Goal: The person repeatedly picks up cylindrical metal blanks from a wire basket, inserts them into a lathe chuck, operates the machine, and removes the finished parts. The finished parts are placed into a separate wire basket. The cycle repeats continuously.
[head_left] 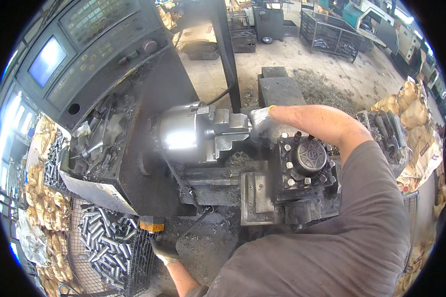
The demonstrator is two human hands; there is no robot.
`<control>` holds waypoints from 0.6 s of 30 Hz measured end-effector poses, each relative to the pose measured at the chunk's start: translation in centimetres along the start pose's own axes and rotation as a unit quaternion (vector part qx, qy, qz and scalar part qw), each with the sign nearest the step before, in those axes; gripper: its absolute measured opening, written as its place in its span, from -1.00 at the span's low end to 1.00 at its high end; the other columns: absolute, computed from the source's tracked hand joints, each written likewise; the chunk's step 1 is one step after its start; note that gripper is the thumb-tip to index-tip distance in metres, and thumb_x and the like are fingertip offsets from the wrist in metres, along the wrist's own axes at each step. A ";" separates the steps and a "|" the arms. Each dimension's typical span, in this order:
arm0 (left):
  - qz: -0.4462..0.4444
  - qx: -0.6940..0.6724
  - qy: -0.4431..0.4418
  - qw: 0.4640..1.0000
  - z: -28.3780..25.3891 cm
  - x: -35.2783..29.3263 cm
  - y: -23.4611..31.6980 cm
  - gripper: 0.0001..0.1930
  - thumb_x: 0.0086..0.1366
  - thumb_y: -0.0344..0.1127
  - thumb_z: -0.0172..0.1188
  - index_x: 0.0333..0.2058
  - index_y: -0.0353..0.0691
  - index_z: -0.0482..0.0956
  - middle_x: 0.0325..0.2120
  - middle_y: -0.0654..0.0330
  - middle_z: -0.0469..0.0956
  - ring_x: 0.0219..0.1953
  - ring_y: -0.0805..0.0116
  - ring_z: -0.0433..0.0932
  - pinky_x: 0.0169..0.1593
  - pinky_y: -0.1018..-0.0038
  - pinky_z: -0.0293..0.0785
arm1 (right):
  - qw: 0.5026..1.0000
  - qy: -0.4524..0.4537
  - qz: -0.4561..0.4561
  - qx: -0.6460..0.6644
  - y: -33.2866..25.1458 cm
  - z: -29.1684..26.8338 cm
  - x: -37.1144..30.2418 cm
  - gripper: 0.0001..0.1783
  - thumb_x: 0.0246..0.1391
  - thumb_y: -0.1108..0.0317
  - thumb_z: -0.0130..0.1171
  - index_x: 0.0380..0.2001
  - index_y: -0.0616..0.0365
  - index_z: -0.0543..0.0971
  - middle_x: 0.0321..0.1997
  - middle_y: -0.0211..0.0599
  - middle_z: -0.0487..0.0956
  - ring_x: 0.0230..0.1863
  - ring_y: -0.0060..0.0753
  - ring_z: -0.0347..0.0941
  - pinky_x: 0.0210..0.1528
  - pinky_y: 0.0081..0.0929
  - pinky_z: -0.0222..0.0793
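Note:
My right hand (261, 120), in a whitish work glove, is at the open end of a lathe chuck (183, 132) with stepped metal jaws. Its fingers look curled against the jaw ends, and whatever they grip is hidden. My left hand (165, 251), gloved with dark, dirty fingers, is low down beside a wire basket (142, 265) and just below an orange-yellow block (152, 225). The left fingers blend into the dark background. Many short metal tubes (106, 242) lie heaped in the basket. Below my right forearm sits a square tool post (306, 166) with a round cap and several bolts.
A control panel with a lit screen (48, 60) rises at the left. Tools and scraps fill a tray (101, 141) under it. A dark upright post (227, 54) stands behind the chuck. Brown paper (411, 128) and metal bars are at the right. A mesh bin (330, 37) stands farther back.

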State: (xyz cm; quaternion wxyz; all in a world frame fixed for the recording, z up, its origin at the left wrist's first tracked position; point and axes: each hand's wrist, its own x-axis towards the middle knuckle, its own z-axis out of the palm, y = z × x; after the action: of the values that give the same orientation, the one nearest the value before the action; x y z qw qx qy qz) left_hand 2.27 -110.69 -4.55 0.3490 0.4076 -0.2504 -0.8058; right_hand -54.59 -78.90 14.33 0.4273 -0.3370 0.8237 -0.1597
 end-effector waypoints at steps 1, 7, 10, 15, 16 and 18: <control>0.002 0.013 0.075 0.997 -0.9 0.8 1.5 -0.50 0.52 0.33 -0.02 -0.39 0.06 0.50 -0.46 0.38 0.52 -0.42 0.36 0.44 -0.29 0.26 0.39 | 1.000 -0.004 -0.007 0.024 -0.9 0.1 -0.4 -0.67 -0.19 0.36 0.56 -0.31 0.27 0.72 -0.41 -0.16 0.72 -0.42 -0.27 0.71 -0.48 -0.28 0.71; -0.002 0.142 -0.045 0.989 2.6 -1.1 4.5 -0.55 0.52 0.17 0.06 -0.49 0.05 0.46 -0.55 0.36 0.37 -0.50 0.45 0.34 -0.42 0.40 0.27 | 0.999 -0.018 0.024 0.025 -2.2 0.2 -1.3 -0.58 -0.20 0.34 0.59 -0.22 0.26 0.72 -0.33 -0.17 0.73 -0.36 -0.28 0.72 -0.45 -0.24 0.68; 0.017 0.141 -0.018 0.990 -2.7 3.6 4.4 -0.62 0.51 0.03 0.13 -0.49 0.02 0.46 -0.54 0.40 0.34 -0.48 0.49 0.35 -0.41 0.44 0.25 | 0.998 0.018 0.001 -0.057 -2.7 0.4 -1.2 -0.47 -0.23 0.25 0.62 -0.13 0.23 0.73 -0.26 -0.15 0.75 -0.30 -0.23 0.74 -0.40 -0.18 0.65; 0.027 0.195 0.005 0.980 -1.7 3.7 4.1 -0.67 0.50 -0.04 0.22 -0.17 -0.25 0.66 -0.39 0.25 0.58 -0.39 0.37 0.54 -0.31 0.42 0.47 | 0.940 0.242 -0.006 -0.240 -5.4 0.9 -6.9 -0.25 -0.13 -0.02 0.56 0.11 0.15 0.66 -0.10 0.02 0.78 -0.12 0.02 0.74 -0.05 -0.16 0.65; 0.137 0.325 0.067 0.933 0.4 1.3 4.2 -0.66 0.50 -0.07 0.22 -0.11 -0.29 0.64 -0.35 0.19 0.62 -0.34 0.30 0.58 -0.25 0.36 0.52 | 0.916 0.341 0.019 -0.209 -4.8 1.6 -8.0 -0.32 -0.04 0.01 0.53 0.11 0.15 0.67 -0.09 0.01 0.78 -0.12 0.01 0.74 -0.03 -0.17 0.66; 0.346 0.537 0.205 0.741 5.6 -4.5 4.6 -0.61 0.50 -0.11 0.23 0.02 -0.39 0.62 -0.26 0.07 0.68 -0.25 0.17 0.66 -0.12 0.25 0.63 | 0.863 0.484 -0.111 -0.094 -8.5 5.3 -14.5 -0.53 0.13 0.19 0.42 0.06 0.18 0.69 -0.04 0.01 0.77 -0.13 0.01 0.75 -0.05 -0.15 0.68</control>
State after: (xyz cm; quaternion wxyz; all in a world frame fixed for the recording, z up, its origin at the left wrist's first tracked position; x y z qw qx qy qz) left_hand 1.12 -109.43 3.82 0.3696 0.5686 -0.6879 -0.2587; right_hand -40.79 -74.88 24.62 -0.0787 -0.3450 0.8951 -0.2711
